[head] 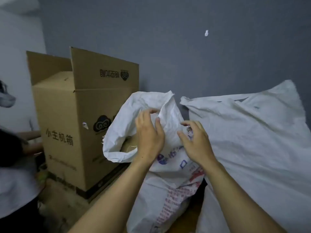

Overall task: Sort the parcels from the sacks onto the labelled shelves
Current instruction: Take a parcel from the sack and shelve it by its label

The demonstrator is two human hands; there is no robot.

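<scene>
1. The printed sack (168,179) stands upright in the middle of the view. Its mouth is slack and rolled over towards the left, so it looks already untied.
2. A brown cardboard edge (128,145) shows inside that mouth. I judge it to be a parcel not yet taken out, though too little of it shows to be sure.
3. The left hand (149,140) is at the crumpled top of the sack, thumb against a fold and fingers curved over it. Whether it actually pinches the fabric I cannot tell.
4. The right hand (197,143) hovers just beside it in front of the sack, fingers loosely curled and spread, gripping nothing.
5. A second sack (252,140), plain white and bulging, leans against the wall (185,47) to the right, touching the first. It seems full and unemptied.
6. A tall cardboard box (75,118) with raised flaps stands to the left of the sacks. Another person (11,157) is partly visible at the far left edge.
7. No labelled shelves and no loose parcels are in view. The work looks to be at its start: one sack being opened, all the sorting left to do.
</scene>
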